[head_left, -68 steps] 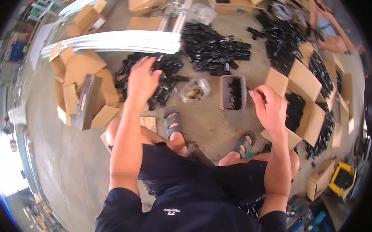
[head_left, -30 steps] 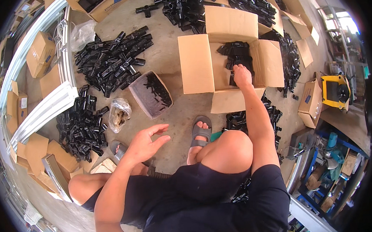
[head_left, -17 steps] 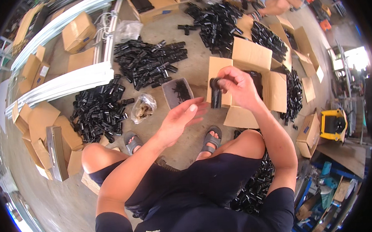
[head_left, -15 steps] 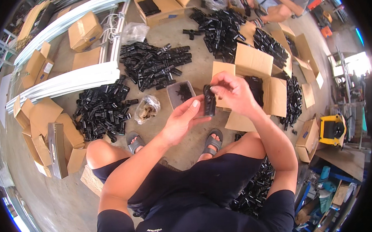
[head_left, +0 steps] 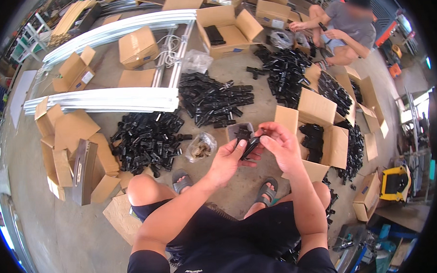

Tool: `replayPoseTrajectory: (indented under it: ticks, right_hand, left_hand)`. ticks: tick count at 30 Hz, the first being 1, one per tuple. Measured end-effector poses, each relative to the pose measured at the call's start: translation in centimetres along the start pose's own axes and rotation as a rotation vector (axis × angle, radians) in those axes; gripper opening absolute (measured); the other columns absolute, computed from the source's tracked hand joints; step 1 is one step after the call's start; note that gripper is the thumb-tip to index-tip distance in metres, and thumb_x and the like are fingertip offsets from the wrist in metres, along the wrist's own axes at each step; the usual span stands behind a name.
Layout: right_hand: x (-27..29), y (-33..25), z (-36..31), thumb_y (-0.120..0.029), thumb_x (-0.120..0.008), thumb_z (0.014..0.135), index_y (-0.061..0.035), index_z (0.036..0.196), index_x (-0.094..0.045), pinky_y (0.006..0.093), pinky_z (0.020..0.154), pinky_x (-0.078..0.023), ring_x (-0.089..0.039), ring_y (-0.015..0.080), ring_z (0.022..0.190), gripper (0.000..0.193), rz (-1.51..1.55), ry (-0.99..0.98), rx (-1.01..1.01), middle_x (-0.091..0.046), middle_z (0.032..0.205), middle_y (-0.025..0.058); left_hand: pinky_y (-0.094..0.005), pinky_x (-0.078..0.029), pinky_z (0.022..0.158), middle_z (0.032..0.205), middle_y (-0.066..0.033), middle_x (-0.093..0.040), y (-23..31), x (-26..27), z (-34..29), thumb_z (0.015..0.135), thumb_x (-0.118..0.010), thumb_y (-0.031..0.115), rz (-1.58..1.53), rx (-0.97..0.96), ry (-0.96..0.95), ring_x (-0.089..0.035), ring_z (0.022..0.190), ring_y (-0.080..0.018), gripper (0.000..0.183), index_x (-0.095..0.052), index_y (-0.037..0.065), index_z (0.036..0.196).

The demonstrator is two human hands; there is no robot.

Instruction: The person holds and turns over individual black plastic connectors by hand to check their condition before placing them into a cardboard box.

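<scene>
A grey-brown concrete floor (head_left: pixel 91 230) fills a cluttered workshop, its edges bent by the round view. Long white bars (head_left: pixel 105 101) lie at the upper left. An open cardboard box (head_left: pixel 335 148) stands at the right with black pieces inside; a 2nd, with raised flaps (head_left: pixel 84 123), stands at the left. At the upper right a co-worker (head_left: pixel 353 28) sits low, hands raised.

In front of the seated wearer, 2 bare hands meet around 1 black part (head_left: pixel 251 147). The left hand (head_left: pixel 228 160) is closed on it, thumb on top and fingers underneath; the right hand (head_left: pixel 283 146) pinches its upper end between thumb and fingertips. Fingers cover much of the part, and whether the right fingertips hold a smaller piece too cannot be told. The hands partly hide a grey tub (head_left: pixel 231 131) beyond.

The part looks smooth, glossy and tubular. Similar black pieces form jumbled heaps (head_left: pixel 148 142), beside a crinkled clear bag (head_left: pixel 201 147).
</scene>
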State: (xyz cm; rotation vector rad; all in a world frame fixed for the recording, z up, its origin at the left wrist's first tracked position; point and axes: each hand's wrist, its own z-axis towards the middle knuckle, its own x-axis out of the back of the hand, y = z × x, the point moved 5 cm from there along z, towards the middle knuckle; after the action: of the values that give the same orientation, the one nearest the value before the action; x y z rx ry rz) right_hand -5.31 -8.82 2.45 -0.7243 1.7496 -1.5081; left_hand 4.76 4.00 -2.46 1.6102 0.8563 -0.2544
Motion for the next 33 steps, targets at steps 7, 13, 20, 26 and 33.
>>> replayPoseTrajectory:
  ticks: [7,13,20,26,33]
  right_hand:
    - [-0.5,0.1,0.7,-0.005,-0.069,0.097,0.0023,0.128,-0.062,0.0279,0.075,-0.058,-0.067,0.0126,0.092,0.033,-0.088,0.005,-0.006,-0.071,0.111,0.0094]
    - [0.8,2.8,1.3,-0.003,-0.069,0.097,0.0035,0.128,-0.062,0.0287,0.075,-0.059,-0.067,0.0126,0.093,0.033,-0.096,0.02,-0.012,-0.071,0.109,0.0086]
    - [-0.3,2.5,1.4,-0.004,-0.068,0.097,0.0026,0.132,-0.06,0.0288,0.08,-0.058,-0.067,0.0143,0.099,0.036,-0.219,0.0,0.032,-0.069,0.112,0.0086]
    - [4.3,4.4,0.5,-0.006,-0.058,0.104,0.0055,0.138,-0.056,0.0293,0.082,-0.055,-0.066,0.0172,0.096,0.036,-0.386,0.082,0.063,-0.069,0.112,0.0128]
    - [4.2,4.5,0.6,-0.011,-0.058,0.104,0.0025,0.14,-0.057,0.0268,0.079,-0.051,-0.063,0.0136,0.092,0.038,-0.578,0.034,0.151,-0.068,0.116,0.01]
  left_hand:
    - [-0.026,-0.053,0.062,0.077,0.0024,-0.053,-0.7,3.5,-0.8,0.112,-0.041,0.035,0.268,-0.054,0.155,-0.056,0.066,-0.0096,0.039,-0.063,0.005,0.123]
    - [-0.0286,-0.053,0.069,0.089,0.0003,-0.057,-1.6,2.3,1.1,0.111,-0.04,0.045,0.166,-0.026,0.06,-0.057,0.08,-0.0092,0.047,-0.058,0.006,0.129]
    - [-0.0267,-0.051,0.074,0.099,-0.0004,-0.065,-1.3,3.2,1.2,0.109,-0.051,0.034,0.309,-0.255,0.061,-0.057,0.083,-0.0084,0.04,-0.058,0.005,0.136]
    - [-0.0308,-0.055,0.072,0.093,-0.0078,-0.072,-1.6,0.1,2.9,0.102,-0.057,0.015,0.327,-0.238,-0.077,-0.065,0.083,-0.0126,0.023,-0.063,-0.004,0.115]
    - [-0.035,-0.054,0.074,0.093,-0.0117,-0.073,-0.3,0.7,1.0,0.093,-0.065,0.005,0.457,-0.41,0.064,-0.068,0.084,-0.0178,0.017,-0.062,-0.006,0.105]
